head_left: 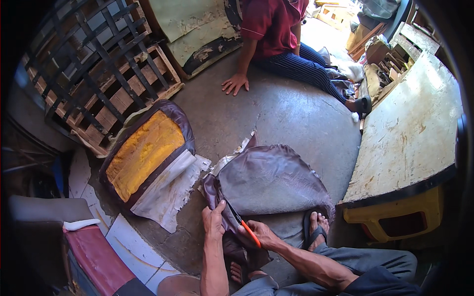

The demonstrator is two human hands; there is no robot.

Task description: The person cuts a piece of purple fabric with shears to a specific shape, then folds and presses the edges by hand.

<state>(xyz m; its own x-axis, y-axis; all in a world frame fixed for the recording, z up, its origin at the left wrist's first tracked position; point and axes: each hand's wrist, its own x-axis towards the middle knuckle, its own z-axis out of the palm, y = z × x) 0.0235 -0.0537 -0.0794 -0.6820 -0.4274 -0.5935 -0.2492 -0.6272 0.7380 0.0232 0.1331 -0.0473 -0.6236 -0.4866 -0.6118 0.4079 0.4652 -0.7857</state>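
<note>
A worn purple-brown leather cover [269,172] lies spread on the floor before me, its near edge lifted and folded. My left hand [214,220] is closed on that edge, thumb uppermost. Just to the right, my right hand [261,234] grips a pair of scissors [250,234] with orange handles; the dark blades run up along the cover's folded edge. Whether the blades are parted, I cannot tell. Left of the cover rests a seat cushion [144,153] with yellow foam inside a dark leather border. A torn whitish cloth flap [165,190] hangs from it.
A wooden frame with woven black straps [111,64] leans at the far left. Another person [276,34] sits on the floor ahead, one hand on the ground. A pale board [410,133] stands over a yellow stool [395,217] at the right. Maroon upholstery [101,251] is near left.
</note>
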